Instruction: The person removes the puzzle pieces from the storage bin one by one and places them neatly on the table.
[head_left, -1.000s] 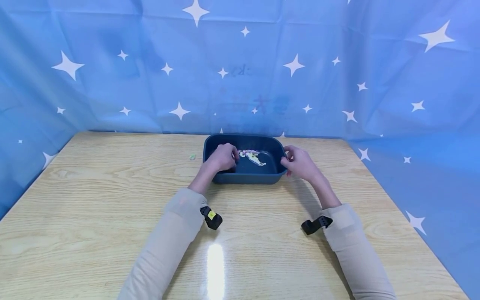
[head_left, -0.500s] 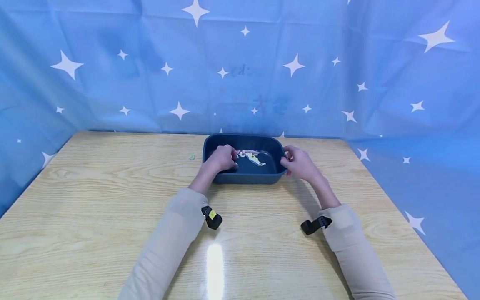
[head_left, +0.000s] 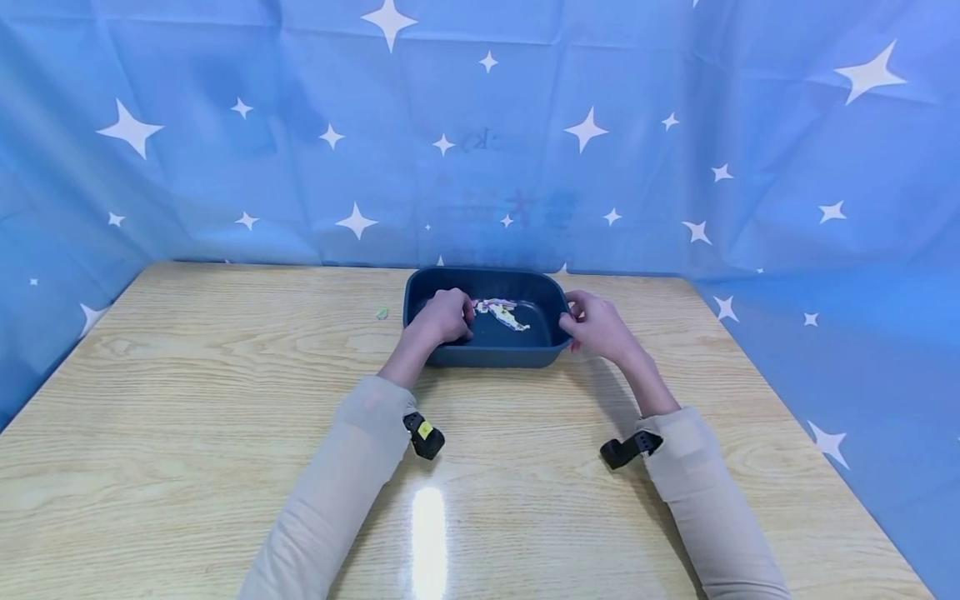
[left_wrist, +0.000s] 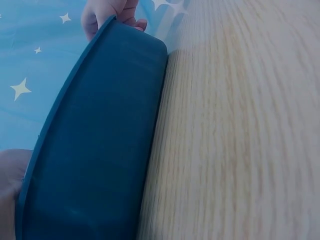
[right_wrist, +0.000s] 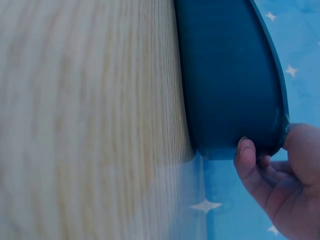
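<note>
A dark blue plastic basin (head_left: pixel 491 357) stands on the table close to its back edge. My left hand (head_left: pixel 446 317) reaches over the near left rim into it, fingers bent down beside crumpled white scraps with coloured marks (head_left: pixel 504 313). Its fingertips are hidden, and I cannot tell whether they pinch anything. In the left wrist view only a bit of that hand (left_wrist: pixel 12 185) shows behind the basin wall. At the basin's right end, my right hand (head_left: pixel 596 327) grips the rim. The right wrist view has its thumb (right_wrist: pixel 300 137) at the rim and the fingers curled against the outer wall.
On the wooden table (head_left: pixel 225 417), left of the basin, lies a small pale green piece (head_left: pixel 382 313). A blue curtain with white stars (head_left: pixel 480 167) hangs right behind the table's back edge. Black cameras (head_left: pixel 426 436) are strapped at both sleeves.
The left fingers have shifted slightly inside the basin. Basin, scraps and right hand stay as they were.
</note>
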